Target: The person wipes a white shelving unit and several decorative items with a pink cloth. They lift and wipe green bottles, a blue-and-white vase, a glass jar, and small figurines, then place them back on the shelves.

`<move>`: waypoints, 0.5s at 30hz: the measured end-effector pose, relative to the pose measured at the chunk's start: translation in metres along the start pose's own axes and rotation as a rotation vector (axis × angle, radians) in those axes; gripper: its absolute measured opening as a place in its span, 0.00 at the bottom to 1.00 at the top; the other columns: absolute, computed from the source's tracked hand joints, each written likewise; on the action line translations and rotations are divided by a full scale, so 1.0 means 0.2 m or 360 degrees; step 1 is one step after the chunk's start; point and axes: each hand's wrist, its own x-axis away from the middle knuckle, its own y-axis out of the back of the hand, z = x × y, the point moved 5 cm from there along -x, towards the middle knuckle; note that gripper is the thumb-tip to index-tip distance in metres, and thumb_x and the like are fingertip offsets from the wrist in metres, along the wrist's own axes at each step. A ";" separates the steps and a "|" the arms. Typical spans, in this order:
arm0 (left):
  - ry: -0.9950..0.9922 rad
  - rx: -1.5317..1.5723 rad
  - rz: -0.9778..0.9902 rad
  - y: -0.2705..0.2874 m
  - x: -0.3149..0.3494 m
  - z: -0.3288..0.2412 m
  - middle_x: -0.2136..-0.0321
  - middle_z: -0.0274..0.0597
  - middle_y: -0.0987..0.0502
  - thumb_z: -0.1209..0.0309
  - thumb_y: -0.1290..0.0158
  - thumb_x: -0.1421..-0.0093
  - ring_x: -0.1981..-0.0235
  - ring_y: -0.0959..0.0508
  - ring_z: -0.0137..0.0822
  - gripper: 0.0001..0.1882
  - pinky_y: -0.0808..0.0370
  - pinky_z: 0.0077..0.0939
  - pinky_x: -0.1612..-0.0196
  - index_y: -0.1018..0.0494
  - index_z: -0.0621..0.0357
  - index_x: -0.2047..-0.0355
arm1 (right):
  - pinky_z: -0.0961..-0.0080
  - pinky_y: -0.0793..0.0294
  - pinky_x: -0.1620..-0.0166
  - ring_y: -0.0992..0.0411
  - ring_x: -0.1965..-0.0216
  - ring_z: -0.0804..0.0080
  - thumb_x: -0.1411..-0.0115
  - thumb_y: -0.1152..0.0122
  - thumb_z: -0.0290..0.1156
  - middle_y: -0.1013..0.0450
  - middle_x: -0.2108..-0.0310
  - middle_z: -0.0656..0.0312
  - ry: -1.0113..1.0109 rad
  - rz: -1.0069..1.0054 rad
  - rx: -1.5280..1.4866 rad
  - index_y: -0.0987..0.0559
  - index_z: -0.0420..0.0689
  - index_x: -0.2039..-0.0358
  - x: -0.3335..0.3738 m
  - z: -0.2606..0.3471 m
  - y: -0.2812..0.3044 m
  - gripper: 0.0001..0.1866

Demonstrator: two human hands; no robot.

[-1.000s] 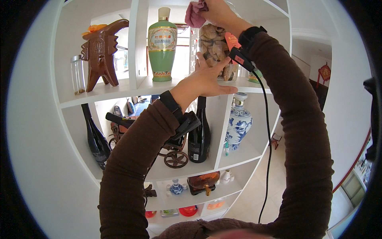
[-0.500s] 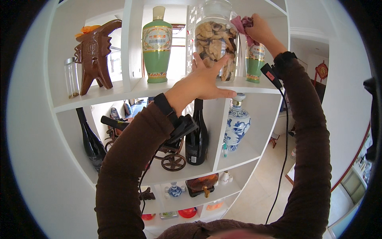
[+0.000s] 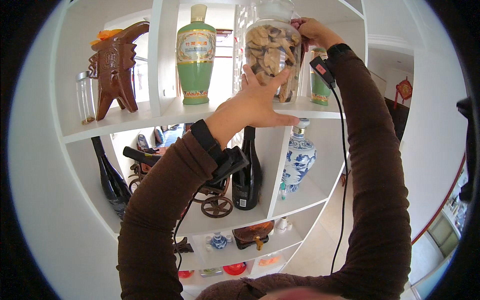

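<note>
Smooth, glossy glass jar (image 3: 273,45) and matt purple cloth (image 3: 297,23)

cloth (image 3: 296,23): mauve | jar (image 3: 271,20): clear | dried pieces (image 3: 270,47): tan-brown | bottle (image 3: 196,70): green, gold-trimmed | vase (image 3: 299,157): white, blue-patterned

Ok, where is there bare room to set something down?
On the shelf, right of the blue-white vase. A tighter gap lies between the large green bottle and the jar, partly behind the left hand. Right of the jar is crowded: right hand, cloth and small green bottle.
</note>
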 end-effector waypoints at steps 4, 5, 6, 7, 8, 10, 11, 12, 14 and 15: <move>0.0000 0.0055 0.0021 0.00 0.00 0.00 0.38 0.94 0.71 0.30 0.39 0.57 0.36 0.55 0.87 0.66 0.38 0.59 0.37 0.62 0.37 0.27 | 0.68 0.18 0.67 0.23 0.69 0.71 0.38 0.45 0.27 0.22 0.63 0.58 0.0175 -0.0100 0.0272 0.20 0.44 0.51 0.20 0.16 0.06 0.15; -0.0013 0.0075 0.0016 0.00 0.00 0.00 0.38 0.94 0.71 0.30 0.38 0.57 0.36 0.56 0.87 0.66 0.38 0.60 0.37 0.61 0.38 0.27 | 0.70 0.18 0.65 0.23 0.67 0.71 0.40 0.44 0.26 0.22 0.62 0.58 0.0154 -0.0110 0.0405 0.21 0.43 0.51 0.26 0.20 0.10 0.16; -0.0012 0.0087 0.0018 0.00 0.00 0.00 0.38 0.95 0.71 0.30 0.38 0.58 0.36 0.58 0.87 0.66 0.39 0.60 0.37 0.61 0.38 0.27 | 0.72 0.18 0.63 0.23 0.65 0.71 0.41 0.43 0.24 0.23 0.60 0.59 0.0136 -0.0087 0.0511 0.21 0.42 0.51 0.31 0.24 0.13 0.16; -0.0010 0.0098 0.0020 0.00 0.00 0.00 0.39 0.95 0.70 0.30 0.38 0.58 0.35 0.59 0.87 0.66 0.40 0.61 0.37 0.60 0.38 0.27 | 0.73 0.18 0.61 0.23 0.62 0.72 0.42 0.42 0.22 0.23 0.59 0.60 0.0176 -0.0007 0.0576 0.22 0.41 0.51 0.35 0.29 0.14 0.16; -0.0030 0.0091 0.0011 -0.01 0.00 0.00 0.39 0.95 0.70 0.30 0.38 0.58 0.35 0.60 0.87 0.66 0.41 0.61 0.36 0.60 0.39 0.27 | 0.73 0.18 0.63 0.23 0.64 0.72 0.43 0.43 0.21 0.22 0.61 0.59 0.0203 -0.0078 0.0675 0.21 0.41 0.54 0.37 0.35 0.16 0.15; -0.0057 0.0080 -0.0013 -0.01 0.00 0.00 0.39 0.96 0.69 0.31 0.37 0.59 0.35 0.64 0.87 0.67 0.42 0.62 0.36 0.59 0.41 0.27 | 0.72 0.18 0.64 0.22 0.66 0.72 0.43 0.43 0.21 0.22 0.64 0.59 0.0489 -0.0170 0.0873 0.20 0.41 0.55 0.43 0.53 0.21 0.14; -0.0060 0.0103 -0.0016 -0.01 0.00 0.00 0.39 0.96 0.68 0.31 0.37 0.60 0.35 0.64 0.87 0.67 0.43 0.62 0.35 0.59 0.41 0.27 | 0.71 0.19 0.65 0.22 0.67 0.71 0.43 0.43 0.21 0.21 0.66 0.59 0.0611 -0.0225 0.0970 0.20 0.41 0.56 0.45 0.62 0.21 0.14; -0.0064 0.0127 -0.0016 -0.02 0.00 0.00 0.39 0.96 0.68 0.31 0.37 0.60 0.35 0.65 0.87 0.67 0.44 0.62 0.35 0.58 0.42 0.27 | 0.70 0.19 0.68 0.20 0.71 0.68 0.43 0.44 0.22 0.21 0.71 0.59 0.0859 -0.0490 0.0929 0.19 0.40 0.59 0.46 0.71 0.21 0.11; -0.0065 0.0140 -0.0045 -0.02 0.00 0.01 0.39 0.97 0.67 0.32 0.36 0.61 0.35 0.66 0.87 0.68 0.44 0.62 0.35 0.58 0.42 0.27 | 0.68 0.32 0.86 0.22 0.73 0.62 0.49 0.49 0.13 0.24 0.76 0.54 0.0755 -0.0389 0.0566 0.28 0.39 0.67 0.39 0.80 0.12 0.09; -0.0069 0.0113 -0.0047 -0.02 0.00 0.01 0.39 0.95 0.68 0.30 0.37 0.61 0.34 0.64 0.86 0.68 0.44 0.61 0.35 0.59 0.41 0.27 | 0.69 0.36 0.89 0.22 0.73 0.61 0.50 0.49 0.13 0.24 0.75 0.53 0.0912 -0.0411 0.0585 0.27 0.38 0.67 0.33 0.87 0.03 0.10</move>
